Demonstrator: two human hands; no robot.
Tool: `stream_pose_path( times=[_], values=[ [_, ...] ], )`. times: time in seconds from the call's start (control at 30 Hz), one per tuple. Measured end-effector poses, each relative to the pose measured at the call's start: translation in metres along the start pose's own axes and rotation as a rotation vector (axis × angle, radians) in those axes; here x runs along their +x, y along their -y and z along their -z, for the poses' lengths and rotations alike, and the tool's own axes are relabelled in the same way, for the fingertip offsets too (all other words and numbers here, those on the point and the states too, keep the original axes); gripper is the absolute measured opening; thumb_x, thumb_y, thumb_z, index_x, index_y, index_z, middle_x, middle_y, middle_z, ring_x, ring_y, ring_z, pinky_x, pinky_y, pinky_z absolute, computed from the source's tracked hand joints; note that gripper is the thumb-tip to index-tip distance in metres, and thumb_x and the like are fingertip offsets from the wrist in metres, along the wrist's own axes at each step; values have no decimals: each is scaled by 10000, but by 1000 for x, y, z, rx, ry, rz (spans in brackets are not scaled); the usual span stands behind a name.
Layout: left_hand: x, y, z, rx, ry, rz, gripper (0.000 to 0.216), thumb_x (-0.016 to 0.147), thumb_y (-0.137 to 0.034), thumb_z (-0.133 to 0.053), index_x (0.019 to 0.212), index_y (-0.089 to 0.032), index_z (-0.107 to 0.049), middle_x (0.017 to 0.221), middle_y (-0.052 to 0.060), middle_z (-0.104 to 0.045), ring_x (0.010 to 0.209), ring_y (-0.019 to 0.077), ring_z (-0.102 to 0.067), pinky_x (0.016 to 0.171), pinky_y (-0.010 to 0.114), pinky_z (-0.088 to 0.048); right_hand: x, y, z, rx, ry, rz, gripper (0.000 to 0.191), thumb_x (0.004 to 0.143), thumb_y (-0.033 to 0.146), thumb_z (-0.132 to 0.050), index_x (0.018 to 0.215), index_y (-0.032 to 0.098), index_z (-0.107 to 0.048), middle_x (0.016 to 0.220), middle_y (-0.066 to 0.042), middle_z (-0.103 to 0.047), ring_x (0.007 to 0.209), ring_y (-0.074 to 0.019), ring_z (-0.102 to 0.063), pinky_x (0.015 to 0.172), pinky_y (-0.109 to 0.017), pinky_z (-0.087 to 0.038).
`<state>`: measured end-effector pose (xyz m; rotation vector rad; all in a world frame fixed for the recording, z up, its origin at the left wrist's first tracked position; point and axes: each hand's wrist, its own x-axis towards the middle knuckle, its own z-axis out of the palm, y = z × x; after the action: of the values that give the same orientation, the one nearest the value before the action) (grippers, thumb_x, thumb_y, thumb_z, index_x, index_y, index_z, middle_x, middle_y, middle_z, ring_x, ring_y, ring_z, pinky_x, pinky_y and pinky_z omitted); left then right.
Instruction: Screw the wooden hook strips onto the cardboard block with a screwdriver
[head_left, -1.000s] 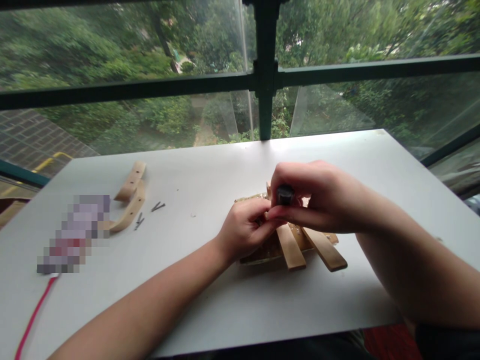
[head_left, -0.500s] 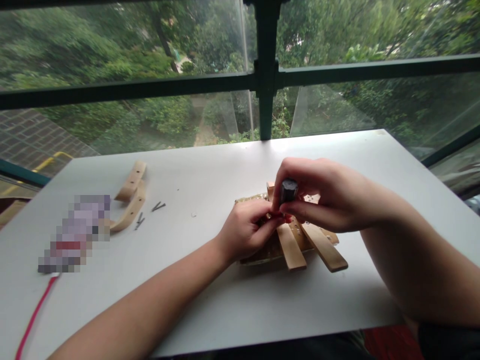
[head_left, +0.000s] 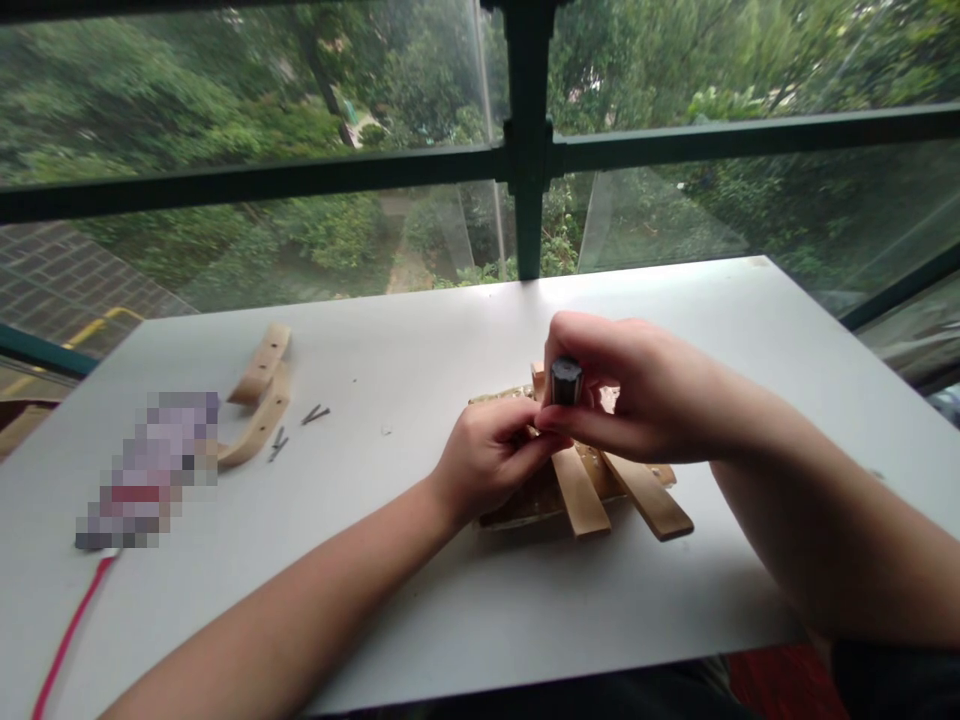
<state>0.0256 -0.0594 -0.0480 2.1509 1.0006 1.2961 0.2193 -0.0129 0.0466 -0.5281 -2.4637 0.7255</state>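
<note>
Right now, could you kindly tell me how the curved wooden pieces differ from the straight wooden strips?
The curved pieces bend, whereas the straight strips run flat. The curved pieces lie left, beside small dark fasteners; the straight strips lie across the brown board. Both look pale and wooden.

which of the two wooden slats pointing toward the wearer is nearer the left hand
The left slat: its visible far end lies close by the left hand, while the right slat angles away farther right.
</note>
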Motion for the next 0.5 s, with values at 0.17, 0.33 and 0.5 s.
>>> stream_pose_path(
  times=[0.17,0.33,0.5],
  values=[
    [2,-1,0,1,14,-31,80,900,-231,-675,859,-166,-699,768,4,-698,687,112,-631,636,219,-481,-1,2,6,172,105,106,322,818,59,-568,1131,135,-555,949,-43,-655,748,-113,-572,655,-249,-463],
    [2,-1,1,5,36,-37,87,902,-206,-671,825,-174,-696,700,-16,-676,625,99,-605,600,214,-470,-1,0,9,127,117,40,184,844,98,-582,1022,145,-593,864,-25,-655,731,-122,-573,621,-257,-438],
    [2,-1,1,-3,91,-47,99,925,-157,-613,941,-191,-704,846,6,-732,744,114,-665,697,229,-515,0,-2,4,53,27,-40,155,833,202,-666,851,187,-513,696,28,-589,601,-101,-490,510,-254,-353]
  ],
)
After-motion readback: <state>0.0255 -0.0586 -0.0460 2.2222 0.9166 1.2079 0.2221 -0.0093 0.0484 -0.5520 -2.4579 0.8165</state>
